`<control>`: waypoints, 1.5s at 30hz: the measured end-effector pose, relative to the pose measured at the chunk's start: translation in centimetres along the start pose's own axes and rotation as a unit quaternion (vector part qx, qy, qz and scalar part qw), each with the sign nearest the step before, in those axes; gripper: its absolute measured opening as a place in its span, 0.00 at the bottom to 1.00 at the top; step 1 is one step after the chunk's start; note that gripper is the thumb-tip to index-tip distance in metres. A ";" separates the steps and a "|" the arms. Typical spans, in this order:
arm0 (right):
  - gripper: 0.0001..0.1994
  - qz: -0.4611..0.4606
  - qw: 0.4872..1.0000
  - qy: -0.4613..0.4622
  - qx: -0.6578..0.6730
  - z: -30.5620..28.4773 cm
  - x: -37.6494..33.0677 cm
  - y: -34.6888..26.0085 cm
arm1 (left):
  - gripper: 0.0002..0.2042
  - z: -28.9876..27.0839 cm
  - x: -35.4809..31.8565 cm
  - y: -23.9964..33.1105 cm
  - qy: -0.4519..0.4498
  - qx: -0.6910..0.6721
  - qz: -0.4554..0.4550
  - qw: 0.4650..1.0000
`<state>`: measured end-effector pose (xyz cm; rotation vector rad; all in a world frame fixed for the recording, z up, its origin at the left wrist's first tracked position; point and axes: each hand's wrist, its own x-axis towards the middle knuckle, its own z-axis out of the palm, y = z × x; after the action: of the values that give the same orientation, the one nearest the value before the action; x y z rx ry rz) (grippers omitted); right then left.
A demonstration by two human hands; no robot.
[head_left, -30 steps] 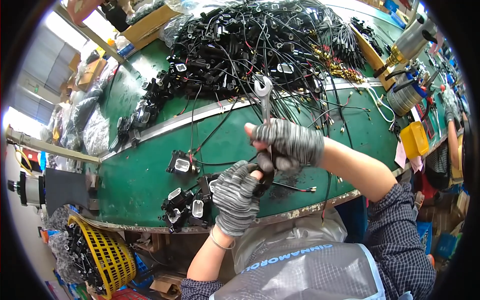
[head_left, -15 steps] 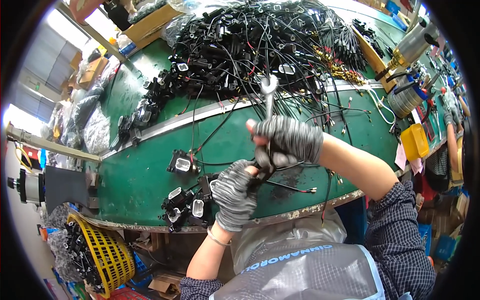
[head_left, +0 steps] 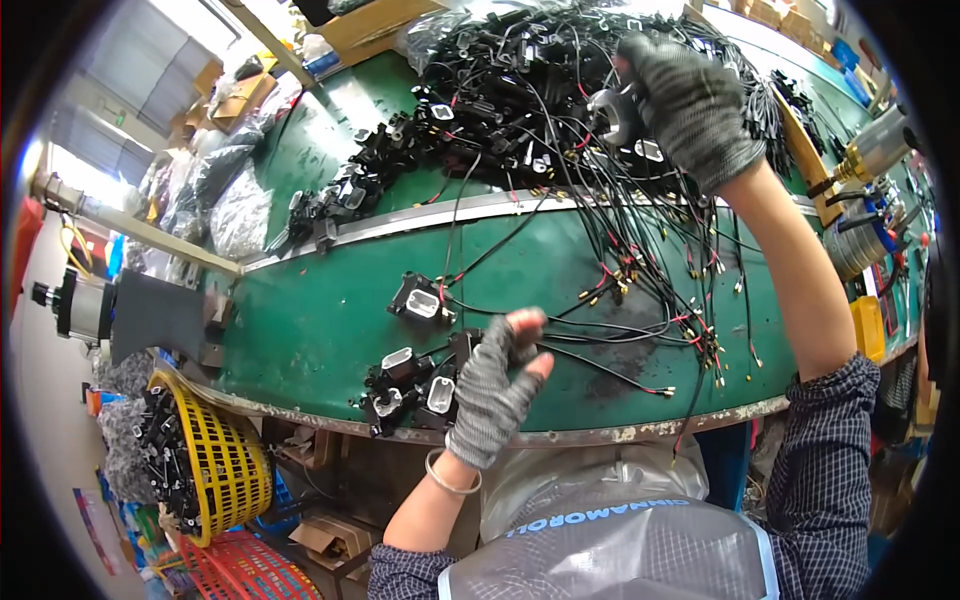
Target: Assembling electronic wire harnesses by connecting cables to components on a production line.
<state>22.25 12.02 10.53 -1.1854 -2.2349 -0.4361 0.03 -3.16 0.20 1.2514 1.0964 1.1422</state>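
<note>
By the right hand [head_left: 698, 112], fingers curled in, a metal wrench [head_left: 628, 116] is held over the heap of black parts [head_left: 490, 105] — most of the handle is hidden by the glove. The left hand [head_left: 495, 395] is held empty, thumb and fingers loosely parted. Just to its left, black housings [head_left: 440, 395] are clustered on the green bench [head_left: 330, 325]; between the hands, black cables [head_left: 625, 215] are strewn — their tips spread rightward.

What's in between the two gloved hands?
In the head view, between the left hand and the right hand lie mostly black cables, crossing a metal strip and the green tabletop.
</note>
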 end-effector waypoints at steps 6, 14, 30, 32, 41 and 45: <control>0.08 -0.120 0.958 -0.218 0.141 5.8 1.7 -12.7 | 0.13 -0.2 -4.0 0.4 -0.113 0.134 -0.104 0.979; 0.09 0.014 0.888 -0.416 0.197 9.4 1.6 -18.0 | 0.13 -0.7 -5.4 -1.3 -0.116 0.007 -0.173 0.978; 0.14 0.308 0.597 -0.123 0.730 -2.3 -11.4 -6.3 | 0.20 1.4 0.0 -2.3 -0.106 -0.159 -0.125 0.974; 0.16 0.279 0.603 -0.137 0.734 -1.2 -11.1 -7.5 | 0.20 2.1 0.1 -1.7 -0.110 -0.127 -0.113 0.979; 0.19 0.468 0.342 -0.238 0.780 0.8 -9.6 -5.1 | 0.18 2.4 0.1 -1.5 -0.061 0.271 0.140 0.951; 0.20 0.310 0.658 -0.118 0.676 -0.8 -11.0 -7.0 | 0.18 2.4 0.1 -0.7 -0.030 0.044 -0.065 0.996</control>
<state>21.63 0.62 4.22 -0.9397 -1.3808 1.4858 2.47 -3.34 -0.45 1.2554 1.1767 0.9607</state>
